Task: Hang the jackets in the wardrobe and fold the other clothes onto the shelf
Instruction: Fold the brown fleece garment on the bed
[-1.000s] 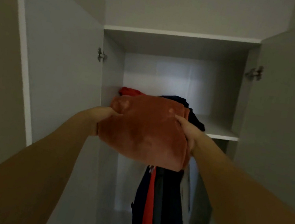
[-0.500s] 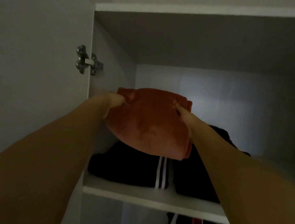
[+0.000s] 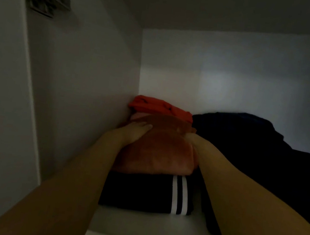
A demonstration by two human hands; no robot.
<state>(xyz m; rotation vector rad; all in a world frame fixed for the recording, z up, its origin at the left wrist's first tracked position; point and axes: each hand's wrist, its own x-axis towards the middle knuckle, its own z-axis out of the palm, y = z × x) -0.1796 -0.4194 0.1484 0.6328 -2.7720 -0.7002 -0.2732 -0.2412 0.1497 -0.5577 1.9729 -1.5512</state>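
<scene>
Head view: both hands' fingers point(image 3: 140, 127) on rust folded garment point(image 3: 158, 147), no legible writing.

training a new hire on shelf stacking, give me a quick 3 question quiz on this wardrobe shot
1. True or false: the rust folded garment lies on the black garment with white stripes.
2. Which colour is the garment behind the rust one? A) red B) white C) yellow
3. What lies to the right of the stack on the shelf?

Key: 1 true. 2 A, the red garment. 3 a dark clothes pile.
</scene>
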